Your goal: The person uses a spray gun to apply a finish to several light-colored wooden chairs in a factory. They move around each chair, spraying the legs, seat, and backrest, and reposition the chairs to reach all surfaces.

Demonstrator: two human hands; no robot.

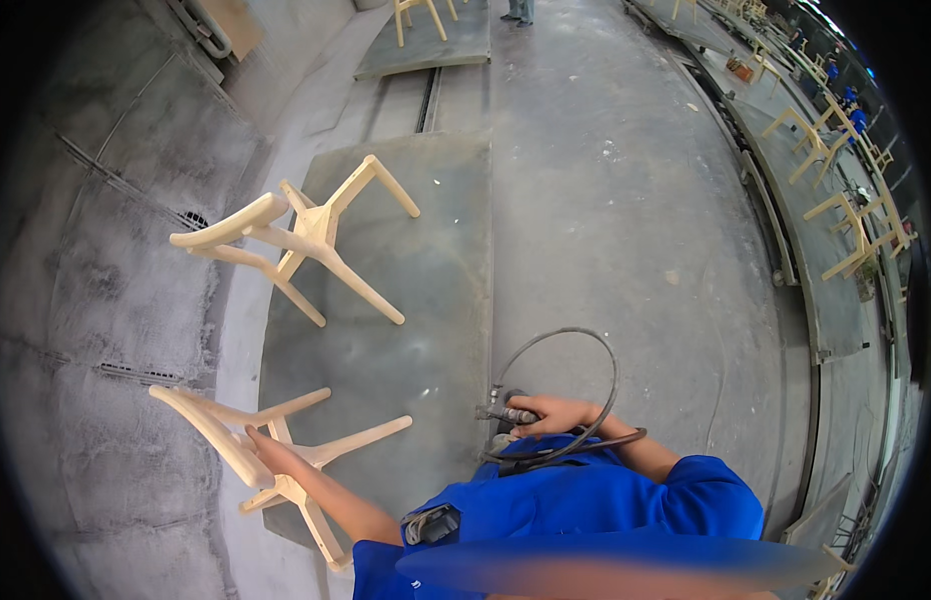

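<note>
My left hand [272, 455] grips the curved backrest of a pale, unpainted wooden chair frame [364, 439] at the lower left; part of its fingers is hidden behind the rail. In my right hand [554, 412], close to my body, is a spray gun [506, 413] with a dark hose [616, 375] looping up and back round my forearm. The gun's nozzle end points left. A second wooden chair frame [321, 225], seatless like the first, stands farther off on the same grey board [426, 350].
Another board [466, 50] at the far end carries a chair frame [418, 20], with a person [522, 12] standing nearby. Along the right runs a line of boards with several chair frames [821, 140]. A dusty grey wall [136, 300] rises at left.
</note>
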